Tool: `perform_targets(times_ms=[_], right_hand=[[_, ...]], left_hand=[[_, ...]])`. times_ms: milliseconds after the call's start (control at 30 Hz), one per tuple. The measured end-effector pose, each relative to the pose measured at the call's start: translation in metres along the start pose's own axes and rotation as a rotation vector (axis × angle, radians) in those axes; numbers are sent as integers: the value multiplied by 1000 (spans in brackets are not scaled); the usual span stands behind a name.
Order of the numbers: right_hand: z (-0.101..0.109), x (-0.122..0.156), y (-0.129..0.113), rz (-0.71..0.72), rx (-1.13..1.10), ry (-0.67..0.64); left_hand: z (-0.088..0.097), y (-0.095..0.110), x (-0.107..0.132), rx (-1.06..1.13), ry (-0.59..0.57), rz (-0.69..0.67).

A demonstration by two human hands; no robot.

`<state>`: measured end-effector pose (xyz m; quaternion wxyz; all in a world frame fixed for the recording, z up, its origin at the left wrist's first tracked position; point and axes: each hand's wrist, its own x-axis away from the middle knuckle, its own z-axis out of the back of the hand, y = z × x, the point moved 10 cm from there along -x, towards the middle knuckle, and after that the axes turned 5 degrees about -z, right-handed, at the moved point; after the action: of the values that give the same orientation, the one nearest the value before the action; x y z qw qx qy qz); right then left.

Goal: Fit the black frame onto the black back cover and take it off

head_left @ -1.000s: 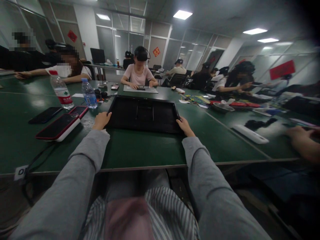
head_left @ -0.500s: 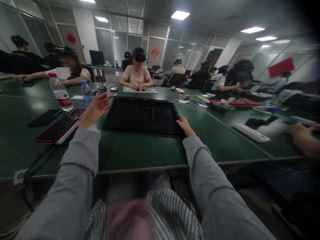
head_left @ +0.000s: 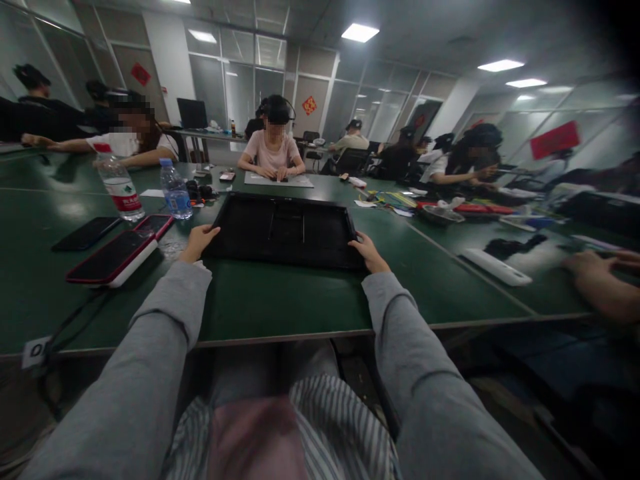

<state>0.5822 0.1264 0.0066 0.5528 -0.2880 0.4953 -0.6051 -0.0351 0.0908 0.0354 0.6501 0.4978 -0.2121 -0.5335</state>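
Observation:
A wide black rectangular panel (head_left: pixel 240 230) with a raised rim and a recessed rectangle at its middle lies in front of me on the green table. My left hand (head_left: pixel 200 241) grips its left edge, thumb on top and the other fingers mostly hidden. On the opposite side, my right hand (head_left: pixel 369 252) is closed around the right edge near the front corner. The panel's underside is out of sight.
Left of the panel are a red-capped bottle (head_left: pixel 120 187), a blue-capped bottle (head_left: pixel 176 190), a dark phone (head_left: pixel 86 233) and a red-edged phone (head_left: pixel 110 257). A white bar-shaped object (head_left: pixel 495 267) lies right, near another person's hand (head_left: pixel 600 280). A person (head_left: pixel 273 143) sits opposite.
My left hand has come down from above the panel's left corner and taken hold of its left edge. My right hand keeps its grip on the right edge.

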Motion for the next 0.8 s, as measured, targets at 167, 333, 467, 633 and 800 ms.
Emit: perform_targets(times_ms=[167, 333, 467, 633, 800], right_hand=[[0, -5, 8, -53, -60, 58], [-1, -9, 13, -77, -13, 31], [-4, -8, 12, -83, -32, -10], [-1, -8, 11, -66, -109, 28], [4, -3, 7, -51, -142, 74]], left_hand=[[-2, -10, -2, -19, -10, 51], [-3, -19, -7, 75, 4, 61], [-5, -23, -9, 123, 12, 76], [-5, -15, -6, 122, -3, 46], [-4, -1, -5, 49, -2, -52]])
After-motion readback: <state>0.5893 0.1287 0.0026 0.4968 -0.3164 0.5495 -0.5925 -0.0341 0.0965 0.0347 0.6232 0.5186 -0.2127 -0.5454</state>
